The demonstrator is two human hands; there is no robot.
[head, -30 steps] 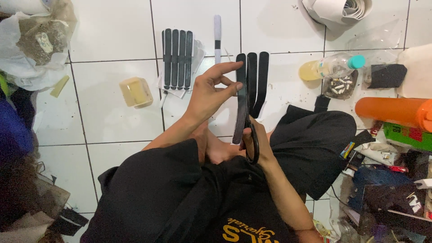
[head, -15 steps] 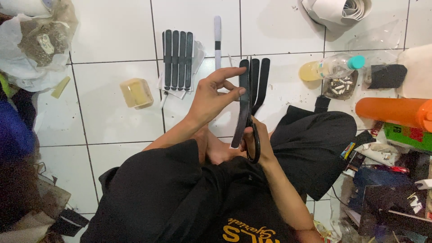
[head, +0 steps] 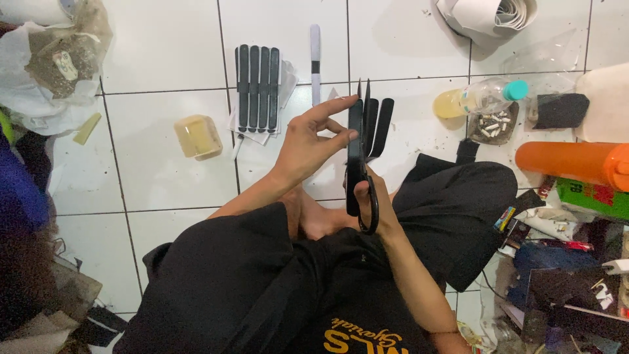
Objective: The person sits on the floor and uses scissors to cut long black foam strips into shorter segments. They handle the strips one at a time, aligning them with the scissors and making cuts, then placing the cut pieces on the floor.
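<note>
My left hand (head: pixel 308 141) pinches the top of a long black strip (head: pixel 354 157) and holds it upright in front of me. My right hand (head: pixel 375 203) grips black-handled scissors (head: pixel 364 167); their blades point up alongside the strip, with the two tips apart above it. Two more black strips (head: pixel 380 128) lie on the white tiles just behind the held one. Farther left, several black strips (head: pixel 257 88) lie side by side on white paper.
A white and black stick (head: pixel 315 62) lies on the tiles at the top. A small yellowish tub (head: pixel 197 136) sits left. A plastic bottle (head: pixel 478 98), a dish of small bits (head: pixel 493 124), an orange cylinder (head: pixel 570 160) and clutter are at the right. Bags pile at the left.
My hands have swung the strip and scissors from a slight tilt to nearly vertical. The scissor tips now show above the strip.
</note>
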